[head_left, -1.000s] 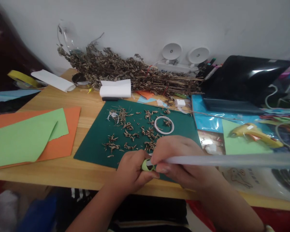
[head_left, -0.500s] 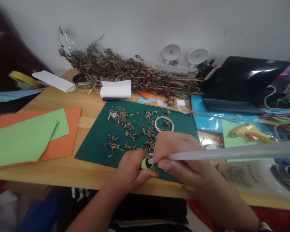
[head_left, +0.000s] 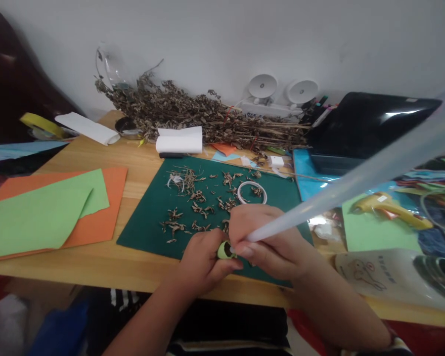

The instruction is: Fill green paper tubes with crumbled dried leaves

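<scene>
My left hand [head_left: 202, 259] is closed around a small light-green paper tube [head_left: 221, 251], whose dark open end faces right. My right hand [head_left: 269, 240] grips a long translucent white stick [head_left: 322, 198], possibly a glue stick. Its near tip is at the mouth of the tube; how far it reaches inside I cannot tell. The far part slants up past the right edge of the view. Beneath both hands lies a green cutting mat [head_left: 148, 217], strewn with crumbled dried leaves [head_left: 173, 225] and thin stems [head_left: 185, 179]. A white tape ring [head_left: 239, 192] rests just beyond my right hand.
Bundled dried plants [head_left: 193, 106] line the wall behind a white paper roll [head_left: 180, 141]. Green paper [head_left: 40, 212] lies over orange paper [head_left: 114, 190] at left. To the right are a yellow glue gun [head_left: 396, 210], a lying bottle [head_left: 381, 277] and a dark tablet [head_left: 385, 128].
The stick has swung from nearly level to a steeper upward slant. My right hand has shifted slightly left, closer to the tube. My left hand keeps its hold.
</scene>
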The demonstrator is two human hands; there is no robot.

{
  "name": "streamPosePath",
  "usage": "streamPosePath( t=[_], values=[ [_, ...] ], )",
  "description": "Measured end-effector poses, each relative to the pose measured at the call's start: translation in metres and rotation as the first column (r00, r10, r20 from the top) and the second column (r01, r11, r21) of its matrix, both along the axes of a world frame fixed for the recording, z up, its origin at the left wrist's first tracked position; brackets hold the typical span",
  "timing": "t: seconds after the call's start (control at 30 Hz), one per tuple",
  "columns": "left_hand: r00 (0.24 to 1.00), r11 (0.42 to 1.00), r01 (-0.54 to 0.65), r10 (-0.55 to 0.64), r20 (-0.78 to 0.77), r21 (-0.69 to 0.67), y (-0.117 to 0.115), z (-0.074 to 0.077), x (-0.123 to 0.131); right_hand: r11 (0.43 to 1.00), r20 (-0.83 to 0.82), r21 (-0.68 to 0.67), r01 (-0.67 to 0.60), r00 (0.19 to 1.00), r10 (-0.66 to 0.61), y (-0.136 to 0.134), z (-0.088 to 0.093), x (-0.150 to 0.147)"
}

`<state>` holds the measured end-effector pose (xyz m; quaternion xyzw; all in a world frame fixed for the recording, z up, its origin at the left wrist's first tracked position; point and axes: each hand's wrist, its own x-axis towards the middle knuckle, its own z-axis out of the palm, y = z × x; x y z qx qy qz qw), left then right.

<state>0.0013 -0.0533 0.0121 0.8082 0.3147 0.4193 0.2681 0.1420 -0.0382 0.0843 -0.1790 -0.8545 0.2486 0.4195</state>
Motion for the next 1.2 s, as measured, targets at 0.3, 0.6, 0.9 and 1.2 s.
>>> streamPosePath(
  t=[0.3, 0.6, 0.9, 1.2],
  values=[
    [0.993, 0.976, 0.064, -0.083, -0.083, -0.21, 0.004, 0.01, -0.002, 0.997, 0.006, -0.066, 0.027, 1.0, -0.026, 0.001, -0.007, 0.002],
    [0.931, 0.895, 0.16, -0.277, -0.237, -0.416, 0.012, 0.042, -0.017, 0.942, -0.216, -0.309, 0.129, 0.955, -0.201, -0.012, -0.028, 0.012],
    [0.787, 0.911, 0.156, -0.348, -0.51, -0.381, 0.005, 0.043, -0.014, 0.934, -0.208, -0.332, 0.134, 0.955, -0.211, -0.032, -0.046, 0.02],
    [0.552, 0.875, 0.261, -0.482, -0.68, -0.408, 0.0, 0.024, -0.011, 0.914, -0.078, -0.393, 0.097, 0.987, -0.138, -0.057, -0.065, 0.033]
  ],
)
